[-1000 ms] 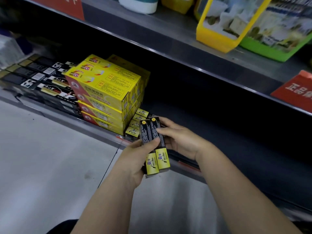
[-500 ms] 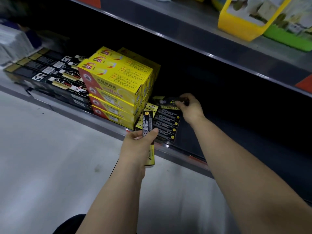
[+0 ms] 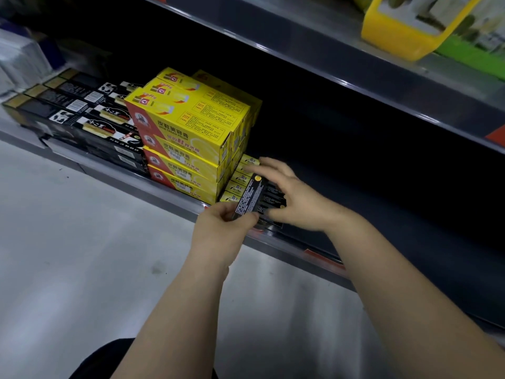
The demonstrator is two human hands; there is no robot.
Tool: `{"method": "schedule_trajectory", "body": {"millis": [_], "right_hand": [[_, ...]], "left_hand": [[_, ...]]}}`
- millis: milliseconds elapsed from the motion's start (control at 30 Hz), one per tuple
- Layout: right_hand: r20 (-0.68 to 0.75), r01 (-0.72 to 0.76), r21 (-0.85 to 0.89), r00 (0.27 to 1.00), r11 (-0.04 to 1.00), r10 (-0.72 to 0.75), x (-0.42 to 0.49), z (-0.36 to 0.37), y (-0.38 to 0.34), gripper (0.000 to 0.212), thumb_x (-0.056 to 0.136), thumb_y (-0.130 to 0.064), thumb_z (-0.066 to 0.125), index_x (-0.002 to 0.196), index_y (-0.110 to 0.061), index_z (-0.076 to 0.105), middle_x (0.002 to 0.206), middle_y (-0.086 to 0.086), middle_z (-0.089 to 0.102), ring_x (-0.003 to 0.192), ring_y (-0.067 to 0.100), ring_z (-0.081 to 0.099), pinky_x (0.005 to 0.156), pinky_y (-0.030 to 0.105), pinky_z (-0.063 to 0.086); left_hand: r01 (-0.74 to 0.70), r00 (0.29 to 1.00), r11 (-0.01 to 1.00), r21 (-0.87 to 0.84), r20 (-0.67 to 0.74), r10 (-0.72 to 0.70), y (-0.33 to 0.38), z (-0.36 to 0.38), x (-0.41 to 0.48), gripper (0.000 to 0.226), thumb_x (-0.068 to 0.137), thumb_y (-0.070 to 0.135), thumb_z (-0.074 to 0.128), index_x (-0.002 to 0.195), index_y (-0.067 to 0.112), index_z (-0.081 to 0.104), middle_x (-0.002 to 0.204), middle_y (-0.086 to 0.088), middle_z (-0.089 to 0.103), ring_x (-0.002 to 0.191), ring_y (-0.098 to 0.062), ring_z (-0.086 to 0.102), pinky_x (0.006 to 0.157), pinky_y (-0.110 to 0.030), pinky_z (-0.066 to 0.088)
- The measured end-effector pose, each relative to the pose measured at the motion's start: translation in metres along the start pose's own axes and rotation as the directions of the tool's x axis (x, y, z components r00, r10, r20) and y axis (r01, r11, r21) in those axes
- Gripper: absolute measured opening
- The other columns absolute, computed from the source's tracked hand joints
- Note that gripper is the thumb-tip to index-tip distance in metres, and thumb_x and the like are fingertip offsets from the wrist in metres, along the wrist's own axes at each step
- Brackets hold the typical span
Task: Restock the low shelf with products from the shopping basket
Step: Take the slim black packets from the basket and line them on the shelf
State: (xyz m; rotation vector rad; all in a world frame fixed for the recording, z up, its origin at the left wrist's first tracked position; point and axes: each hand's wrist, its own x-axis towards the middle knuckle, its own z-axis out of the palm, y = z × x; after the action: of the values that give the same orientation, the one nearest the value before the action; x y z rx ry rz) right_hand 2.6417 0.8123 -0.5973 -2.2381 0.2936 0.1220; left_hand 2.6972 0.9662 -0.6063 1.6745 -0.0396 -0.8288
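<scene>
— What is nearest?

— The left hand (image 3: pixel 226 228), over the front lip of the low shelf (image 3: pixel 308 253). Thumb and fingers pinch the near end of a slim black box (image 3: pixel 247 199). Half a second ago that box stood upright in front of the lip; now it is raised and tilted over the shelf, its yellow-dotted end pointing toward the back.

— And the other hand?

— The right hand (image 3: pixel 297 198) is just beyond, beside the box. Its fingers are spread and fairly straight across the row of small black-and-yellow boxes (image 3: pixel 240 180) lying on the low shelf, and its thumb sits at the near side of the row. Before, it reached further back and gripped a box at the rear; now it has come forward. Whether it presses down, I cannot tell.

— What borders the row?

— On the left, touching it, a stack of yellow shoe cream boxes (image 3: pixel 191 138), four high. Left of those lie long black cartons (image 3: pixel 82 113), side by side.

— Further off?

— The upper shelf (image 3: pixel 328 67), carrying a yellow tray (image 3: pixel 396 42) with a green tray (image 3: pixel 470 56) beside it. The view sits lower than before, so less of both shows.
</scene>
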Motion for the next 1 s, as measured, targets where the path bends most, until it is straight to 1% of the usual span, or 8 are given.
{"method": "schedule_trajectory", "body": {"millis": [100,200,267,367,500,700,833,1000], "right_hand": [[-0.087,0.004,-0.087,0.996,0.996,-0.012,-0.01,-0.011,-0.002,0.045,0.071,-0.016,0.08,0.104,-0.035,0.057,0.119,-0.008,0.048,0.111,0.003,0.046,0.093,0.012,0.038],[-0.216,-0.116,-0.073,0.972,0.991,0.098,-0.012,-0.022,0.011,0.033,0.071,-0.024,0.08,0.096,-0.022,0.058,0.093,-0.01,0.059,0.089,0.011,0.055,0.076,0.024,0.043],[-0.422,-0.219,-0.113,0.893,0.969,0.153,-0.009,-0.028,0.028,0.032,0.078,-0.028,0.074,0.104,-0.019,0.057,0.097,-0.004,0.062,0.09,0.015,0.056,0.072,0.024,0.04],[-0.621,-0.407,-0.138,0.746,0.903,0.242,0.006,-0.036,0.052,0.038,0.09,-0.03,0.059,0.124,-0.016,0.052,0.115,0.009,0.063,0.102,0.025,0.058,0.077,0.026,0.043],[-0.55,-0.528,-0.156,0.749,0.835,0.371,0.039,-0.038,0.07,0.042,0.097,-0.022,0.048,0.138,-0.015,0.043,0.132,0.017,0.051,0.114,0.032,0.053,0.085,0.029,0.042],[-0.245,-0.624,-0.226,0.779,0.748,0.577,0.069,-0.013,0.077,0.067,0.089,0.006,0.048,0.147,-0.022,0.028,0.148,0.015,0.027,0.127,0.031,0.041,0.105,0.033,0.038],[-0.222,-0.628,-0.226,0.777,0.744,0.589,0.05,-0.013,0.061,0.071,0.093,-0.002,0.046,0.15,-0.026,0.012,0.155,0.012,0.014,0.135,0.031,0.032,0.11,0.038,0.032],[-0.353,-0.554,-0.112,0.798,0.825,0.488,-0.046,-0.039,0.014,0.041,0.095,-0.02,0.051,0.136,-0.023,0.043,0.139,0.008,0.039,0.121,0.022,0.045,0.091,0.022,0.034]], "left_hand": [[-0.166,0.986,0.979,0.121,0.035,0.163,-0.001,0.004,-0.001,0.032,0.074,0.02,0.076,0.106,0.017,0.068,0.079,0.013,0.063,0.069,0.004,0.055,0.055,-0.008,0.04],[-0.255,0.961,0.946,0.202,-0.054,0.271,-0.003,0.002,0.001,0.06,0.074,0.025,0.078,0.128,0.021,0.053,0.114,0.01,0.06,0.098,-0.002,0.055,0.073,-0.009,0.042],[-0.262,0.955,0.945,0.197,-0.09,0.284,-0.003,0.0,0.003,0.068,0.077,0.025,0.075,0.137,0.021,0.044,0.129,0.009,0.051,0.112,-0.008,0.049,0.085,-0.021,0.04],[-0.243,0.965,0.95,0.197,-0.054,0.258,-0.005,0.0,0.005,0.052,0.082,0.022,0.071,0.13,0.021,0.052,0.124,0.008,0.055,0.104,-0.009,0.051,0.08,-0.025,0.04],[-0.228,0.973,0.956,0.182,-0.001,0.232,-0.007,0.002,0.004,0.034,0.083,0.015,0.067,0.115,0.022,0.06,0.101,0.011,0.06,0.077,0.003,0.055,0.065,-0.013,0.042],[-0.227,0.972,0.961,0.157,0.092,0.214,-0.009,0.009,0.001,0.031,0.083,0.009,0.065,0.111,0.021,0.061,0.1,0.013,0.062,0.09,-0.006,0.058,0.069,-0.013,0.044],[-0.235,0.963,0.964,0.122,0.16,0.215,-0.008,0.015,0.0,0.03,0.083,0.004,0.063,0.109,0.02,0.061,0.099,0.01,0.065,0.09,-0.007,0.059,0.073,-0.013,0.046],[-0.265,0.901,0.959,0.102,0.381,0.208,0.002,0.043,-0.025,0.028,0.084,0.006,0.065,0.108,0.019,0.06,0.101,0.006,0.066,0.092,-0.007,0.061,0.078,-0.011,0.048]]}}
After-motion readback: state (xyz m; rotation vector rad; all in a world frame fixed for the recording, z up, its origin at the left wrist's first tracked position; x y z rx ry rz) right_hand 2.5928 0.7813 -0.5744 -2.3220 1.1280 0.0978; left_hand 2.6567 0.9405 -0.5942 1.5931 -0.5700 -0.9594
